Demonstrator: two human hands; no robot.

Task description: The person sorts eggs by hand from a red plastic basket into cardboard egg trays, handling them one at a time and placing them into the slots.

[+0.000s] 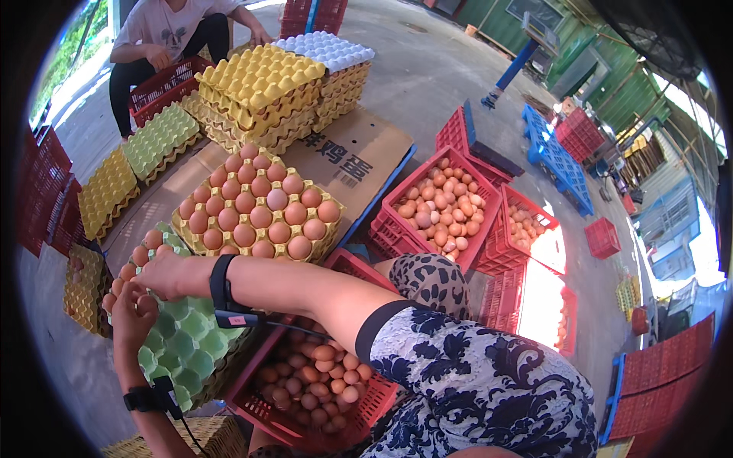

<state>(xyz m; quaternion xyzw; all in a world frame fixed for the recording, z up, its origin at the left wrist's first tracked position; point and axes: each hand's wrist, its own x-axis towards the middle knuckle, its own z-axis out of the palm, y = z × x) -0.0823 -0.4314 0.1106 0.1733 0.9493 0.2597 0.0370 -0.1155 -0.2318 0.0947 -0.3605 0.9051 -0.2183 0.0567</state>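
My right hand (164,276) reaches across to the green egg tray (192,329), its fingers among brown eggs (129,271) along the tray's far-left edge. Beside it, my left hand (135,309) curls at the same row, thumb near an egg; whether either hand grips one is unclear. Cups nearer me in this tray hold no eggs. Just beyond stands a yellow tray (260,209) filled with brown eggs, on top of a stack. A red plastic crate (366,409) of loose brown eggs lies under my right forearm. Both wrists wear black bands with small devices.
Stacked yellow trays (257,77) and white-topped trays (326,51) stand on a cardboard sheet (366,137). Red crates of eggs (441,206) are at the right. Another person (172,34) sits beyond the stacks by a red crate (166,86). Green trays (160,137) line the left.
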